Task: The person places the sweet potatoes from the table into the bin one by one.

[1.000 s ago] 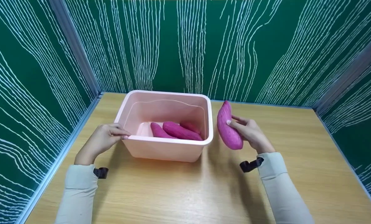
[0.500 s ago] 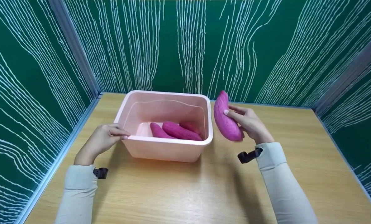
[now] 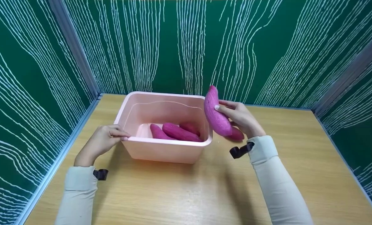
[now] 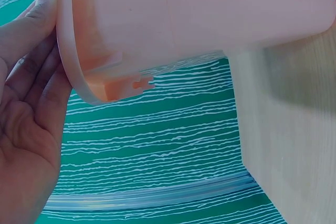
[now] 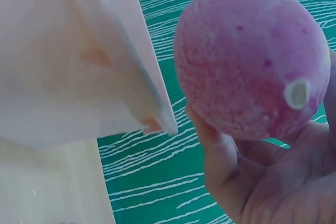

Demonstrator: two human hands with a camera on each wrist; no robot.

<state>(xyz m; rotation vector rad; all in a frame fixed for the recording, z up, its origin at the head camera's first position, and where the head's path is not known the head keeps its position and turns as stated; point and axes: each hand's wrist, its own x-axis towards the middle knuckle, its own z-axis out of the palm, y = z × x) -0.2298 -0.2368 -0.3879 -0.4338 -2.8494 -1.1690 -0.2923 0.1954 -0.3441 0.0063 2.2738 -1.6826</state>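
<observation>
In the head view a pink plastic bin (image 3: 161, 151) stands upright on the table. My left hand (image 3: 106, 140) pinches its rim at the near left corner; the left wrist view has the thumb and fingers at that rim (image 4: 67, 40). My right hand (image 3: 243, 118) holds a long, curved, purple-pink sweet potato (image 3: 216, 114) between thumb and fingers. Raised above the table, it overlaps the bin's right rim in the head view. Its rounded end (image 5: 252, 56) faces the right wrist camera. Several sweet potatoes (image 3: 179, 132) lie inside the bin, partly hidden by its front wall.
Another sweet potato (image 3: 236, 134) shows beneath the right hand, partly covered by the held one. Green panels with white wavy lines (image 3: 167, 47) enclose the wooden table (image 3: 161, 193) at the back and both sides. Metal posts (image 3: 76, 47) stand at the corners.
My right hand has lifted the sweet potato and carried it left to the bin's right rim, uncovering another sweet potato below. The left hand and bin have stayed nearly still.
</observation>
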